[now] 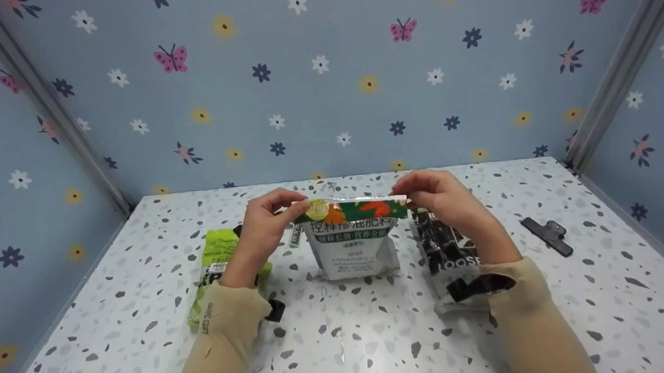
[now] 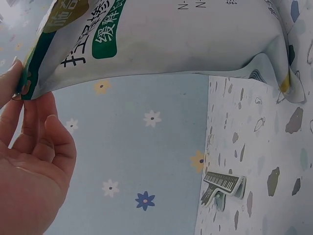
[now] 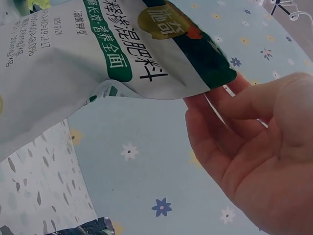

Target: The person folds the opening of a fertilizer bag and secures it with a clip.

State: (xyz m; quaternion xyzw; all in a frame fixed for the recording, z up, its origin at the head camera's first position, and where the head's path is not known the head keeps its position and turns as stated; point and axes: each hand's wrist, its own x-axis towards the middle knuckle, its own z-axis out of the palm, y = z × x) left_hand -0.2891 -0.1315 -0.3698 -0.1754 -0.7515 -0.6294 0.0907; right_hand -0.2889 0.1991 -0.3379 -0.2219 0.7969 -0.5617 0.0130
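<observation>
A white fertilizer bag point(image 1: 355, 253) with a green and orange top band stands upright in the middle of the table. My left hand point(image 1: 268, 224) pinches the band's left corner, thumb on the near side and fingers behind, as the left wrist view point(image 2: 34, 166) shows. At the opposite corner, my right hand point(image 1: 443, 197) holds the band between thumb and fingers; the bag hides some fingertips in the right wrist view. Stretched between both hands, the band leans toward me over the printed lettering. A small clip point(image 2: 222, 188) lies on the table beyond my left hand.
Under my left forearm is a lime-green bag point(image 1: 213, 255), partly covered. A dark bag point(image 1: 440, 243) marked "LOOSE" lies beneath my right wrist. Farther right rests a black clip point(image 1: 548, 236). Flower-patterned panels point(image 1: 327, 96) enclose the table at the back and sides.
</observation>
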